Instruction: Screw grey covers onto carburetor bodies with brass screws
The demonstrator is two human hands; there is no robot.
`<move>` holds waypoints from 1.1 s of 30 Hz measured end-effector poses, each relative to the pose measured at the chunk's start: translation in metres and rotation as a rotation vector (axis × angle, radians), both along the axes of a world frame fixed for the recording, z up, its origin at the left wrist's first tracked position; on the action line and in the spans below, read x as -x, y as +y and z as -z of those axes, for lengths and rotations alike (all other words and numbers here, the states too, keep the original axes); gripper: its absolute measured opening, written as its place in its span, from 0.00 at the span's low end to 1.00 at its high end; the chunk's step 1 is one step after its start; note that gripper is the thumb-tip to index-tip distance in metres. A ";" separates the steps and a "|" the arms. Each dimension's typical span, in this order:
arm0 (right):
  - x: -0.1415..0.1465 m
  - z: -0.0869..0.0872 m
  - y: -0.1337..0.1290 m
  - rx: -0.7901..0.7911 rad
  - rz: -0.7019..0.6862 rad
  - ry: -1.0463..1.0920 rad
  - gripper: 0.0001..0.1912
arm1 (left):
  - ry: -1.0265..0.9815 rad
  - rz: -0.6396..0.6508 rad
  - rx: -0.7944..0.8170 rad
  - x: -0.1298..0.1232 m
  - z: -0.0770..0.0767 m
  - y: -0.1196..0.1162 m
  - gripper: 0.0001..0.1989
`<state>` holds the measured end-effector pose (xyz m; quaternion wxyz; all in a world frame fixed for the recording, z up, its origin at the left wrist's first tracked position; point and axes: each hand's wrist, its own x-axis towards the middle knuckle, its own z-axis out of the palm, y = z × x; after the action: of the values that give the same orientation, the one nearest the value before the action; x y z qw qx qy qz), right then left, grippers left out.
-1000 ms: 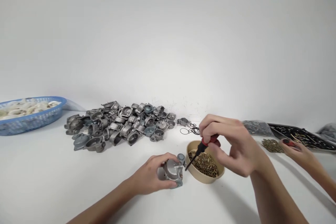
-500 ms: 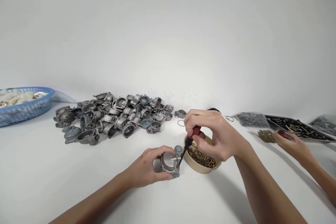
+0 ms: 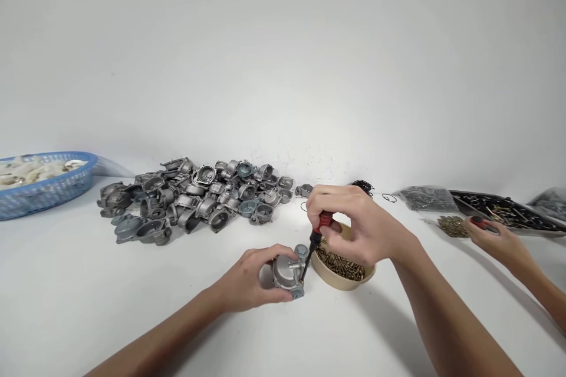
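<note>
My left hand (image 3: 252,280) grips a round grey metal housing (image 3: 285,273) from its left side, thumb at the near edge and fingers over the far edge, keeping it on the white table. In my right hand (image 3: 358,221) is a screwdriver (image 3: 315,238) with a red handle and black shaft. It slants down to the left, and its tip meets the right side of the housing, where a small brass-coloured screw head partly shows. Directly behind my right hand stands a cream bowl (image 3: 338,281) holding many brass-coloured screws (image 3: 342,265).
Many grey metal housings (image 3: 206,207) lie heaped at the back left. Farther left is a blue basket (image 3: 57,194) of pale parts. At right, a co-worker's hand (image 3: 495,241) holds a red-handled tool near loose screws (image 3: 451,226), a plastic bag (image 3: 427,197) and a black tray (image 3: 546,227).
The whole view has shifted slightly. My right hand and the screwdriver have turned a little, with the tip still at the same spot on the housing.
</note>
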<state>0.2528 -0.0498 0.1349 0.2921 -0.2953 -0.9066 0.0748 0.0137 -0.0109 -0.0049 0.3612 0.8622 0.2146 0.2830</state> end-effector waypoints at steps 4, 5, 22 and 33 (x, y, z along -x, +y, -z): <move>0.003 -0.002 -0.002 0.001 0.011 -0.010 0.12 | -0.003 0.003 -0.008 0.000 0.004 0.002 0.25; 0.003 -0.003 -0.003 -0.001 0.026 -0.014 0.11 | -0.008 0.007 -0.008 0.000 0.004 0.002 0.25; 0.006 0.006 0.008 0.244 -0.259 0.262 0.27 | -0.007 0.014 0.001 0.000 0.000 0.000 0.24; 0.004 0.014 0.021 0.196 -0.243 0.395 0.23 | 0.008 0.006 -0.029 0.000 -0.001 0.000 0.24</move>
<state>0.2485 -0.0283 0.1206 0.4225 -0.1906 -0.8491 0.2532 0.0134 -0.0104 -0.0041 0.3488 0.8691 0.2091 0.2816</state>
